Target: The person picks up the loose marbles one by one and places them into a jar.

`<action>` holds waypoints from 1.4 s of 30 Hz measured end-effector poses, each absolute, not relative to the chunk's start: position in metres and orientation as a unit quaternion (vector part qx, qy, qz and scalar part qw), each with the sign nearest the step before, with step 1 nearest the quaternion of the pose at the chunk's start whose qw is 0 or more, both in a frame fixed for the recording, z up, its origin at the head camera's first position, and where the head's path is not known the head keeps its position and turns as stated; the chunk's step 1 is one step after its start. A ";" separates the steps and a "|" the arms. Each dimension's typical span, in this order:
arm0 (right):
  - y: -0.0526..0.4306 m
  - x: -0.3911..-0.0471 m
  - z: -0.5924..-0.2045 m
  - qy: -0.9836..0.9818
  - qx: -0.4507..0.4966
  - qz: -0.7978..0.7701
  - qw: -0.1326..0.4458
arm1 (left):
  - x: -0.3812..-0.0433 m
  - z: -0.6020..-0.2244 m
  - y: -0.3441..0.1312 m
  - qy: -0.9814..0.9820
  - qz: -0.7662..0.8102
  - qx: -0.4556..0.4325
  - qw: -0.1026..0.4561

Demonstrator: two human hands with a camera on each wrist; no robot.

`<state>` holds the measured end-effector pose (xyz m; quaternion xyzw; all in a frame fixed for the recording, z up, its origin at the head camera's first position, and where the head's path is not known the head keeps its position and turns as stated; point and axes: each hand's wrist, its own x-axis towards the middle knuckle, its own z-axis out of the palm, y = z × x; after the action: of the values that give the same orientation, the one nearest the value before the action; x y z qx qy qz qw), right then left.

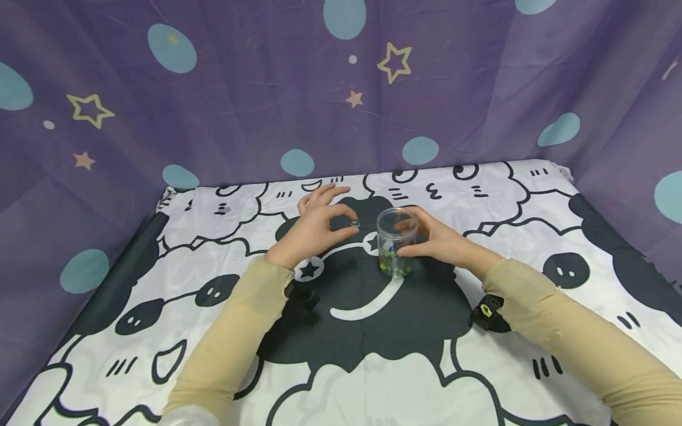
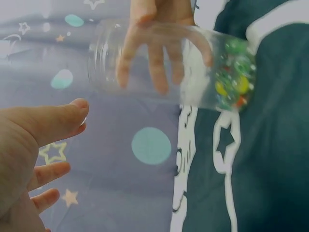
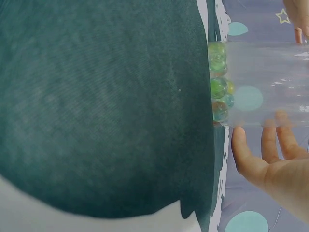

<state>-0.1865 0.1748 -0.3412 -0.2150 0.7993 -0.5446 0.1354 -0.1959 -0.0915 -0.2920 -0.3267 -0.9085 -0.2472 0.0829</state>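
Note:
A clear plastic jar stands upright on the dark part of the cloth, with several coloured glass marbles at its bottom. My right hand grips the jar from the right, thumb at the front and fingers round the back. To the left of the jar, my left hand pinches a small clear marble between thumb and index finger, near rim height and apart from the jar. Its other fingers are spread. Thumb and finger mostly hide that marble in the left wrist view, where green, yellow and red marbles show through the jar.
A black-and-white cartoon sheep cloth covers the table. Behind it and at both sides hangs a purple curtain with stars and blue dots. A black device is strapped at the right wrist.

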 end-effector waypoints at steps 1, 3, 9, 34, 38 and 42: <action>0.175 -0.187 -0.341 0.799 -0.215 -0.545 0.136 | -0.196 -0.290 -0.088 -0.909 -0.245 -0.327 0.084; 0.175 -0.187 -0.341 0.799 -0.214 -0.545 0.136 | -0.197 -0.287 -0.082 -0.909 -0.241 -0.329 0.087; 0.176 -0.187 -0.342 0.799 -0.216 -0.543 0.140 | -0.199 -0.279 -0.060 -0.908 -0.217 -0.346 0.091; 0.175 -0.188 -0.341 0.804 -0.220 -0.536 0.138 | -0.197 -0.280 -0.047 -0.907 -0.215 -0.353 0.079; 0.175 -0.188 -0.342 0.807 -0.216 -0.532 0.137 | -0.194 -0.285 -0.055 -0.908 -0.221 -0.345 0.086; 0.177 -0.189 -0.341 0.812 -0.218 -0.524 0.138 | -0.191 -0.289 -0.065 -0.913 -0.228 -0.323 0.097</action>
<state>-0.1886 0.1770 -0.3410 -0.2177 0.8121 -0.5236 0.1380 -0.1911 -0.0651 -0.2886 -0.3234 -0.9132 -0.2283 0.0968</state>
